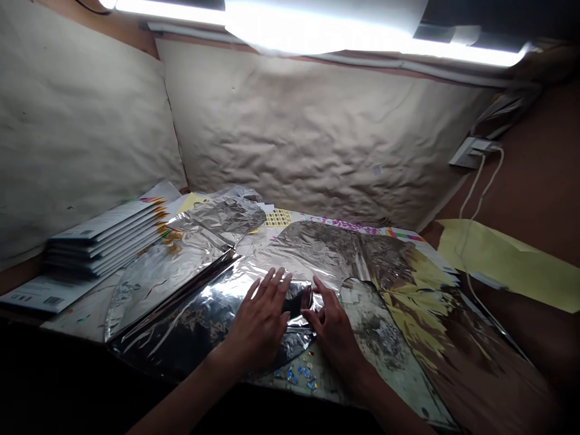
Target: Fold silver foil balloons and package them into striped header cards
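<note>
Wall behind the bench is lined with creased kraft paper point(317, 133), under a bright strip light point(362, 30); a wall socket point(469, 152) at right feeds a white cable point(471, 241). Yellow paper point(502, 266) lies beyond the bench's right side. A stack of flat packets point(104, 238) sits at left, clear of the work area. Overlapping silver foil sheets point(317, 254) with curved edges cover the middle of the bench, the darkest foil sheet point(190, 332) running close to the near edge. Left hand point(260, 320) rests on that sheet, fingers spread and open, apparently pinning it flat. Right hand point(333, 323) sits just beside it, fingers curved against a raised foil fold point(306, 305); glare makes any pinch impossible to confirm. Small sequins point(296, 371) lie just below both hands.
</note>
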`<action>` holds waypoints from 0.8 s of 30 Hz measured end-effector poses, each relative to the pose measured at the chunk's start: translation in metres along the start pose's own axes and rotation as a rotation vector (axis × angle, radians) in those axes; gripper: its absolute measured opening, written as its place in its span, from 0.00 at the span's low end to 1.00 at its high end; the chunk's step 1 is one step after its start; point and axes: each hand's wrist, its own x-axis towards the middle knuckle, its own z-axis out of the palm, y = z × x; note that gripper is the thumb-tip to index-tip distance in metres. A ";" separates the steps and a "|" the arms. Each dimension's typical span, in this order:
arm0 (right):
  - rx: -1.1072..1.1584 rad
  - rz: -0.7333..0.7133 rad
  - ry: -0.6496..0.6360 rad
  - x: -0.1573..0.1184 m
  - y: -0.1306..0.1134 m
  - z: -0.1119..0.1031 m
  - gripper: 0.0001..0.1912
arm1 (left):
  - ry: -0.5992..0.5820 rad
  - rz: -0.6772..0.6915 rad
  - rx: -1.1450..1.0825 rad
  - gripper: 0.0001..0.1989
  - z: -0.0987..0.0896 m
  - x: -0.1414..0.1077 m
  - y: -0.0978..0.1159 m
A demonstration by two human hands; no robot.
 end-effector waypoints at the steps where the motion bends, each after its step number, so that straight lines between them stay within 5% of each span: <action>1: -0.032 -0.008 -0.013 0.000 -0.001 -0.001 0.32 | -0.078 0.000 0.039 0.32 0.004 0.005 0.001; 4: -0.194 -0.055 -0.050 -0.001 -0.005 -0.006 0.23 | -0.258 -0.087 0.098 0.32 0.019 0.012 -0.002; 7: -0.415 -0.175 -0.093 0.001 -0.008 -0.010 0.18 | -0.311 -0.127 0.122 0.33 0.026 0.011 -0.005; 10: -0.494 -0.258 -0.206 0.008 -0.009 -0.009 0.24 | -0.339 -0.141 0.118 0.34 0.025 0.008 -0.004; 15: -0.479 -0.202 -0.479 0.015 -0.001 0.001 0.34 | -0.359 -0.166 0.104 0.36 0.025 0.007 -0.004; 24: -0.501 -0.140 -0.482 0.010 0.005 0.007 0.34 | -0.400 -0.207 0.039 0.35 0.031 0.005 -0.010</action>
